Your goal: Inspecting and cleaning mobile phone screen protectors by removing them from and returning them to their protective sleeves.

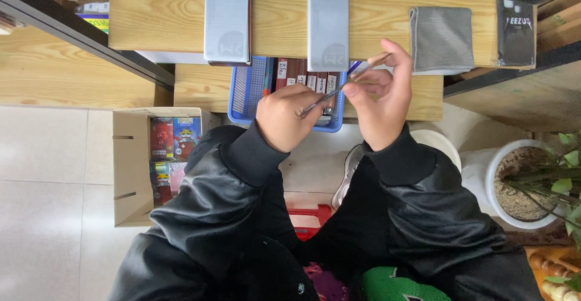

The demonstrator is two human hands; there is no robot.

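- Your left hand is clenched around the lower end of a thin metal tool, knuckles up.
- Your right hand pinches the tool's upper end between thumb and fingers (what sits at that tip is too small to tell).
- The tool slants up to the right, held in the air above a blue basket of upright packets.
- Beyond your hands, the wooden surface carries two grey rectangular cases and a folded grey cloth.
- To your left an open cardboard box of colourful packages stands on the floor.
- To your right stands a white plant pot.
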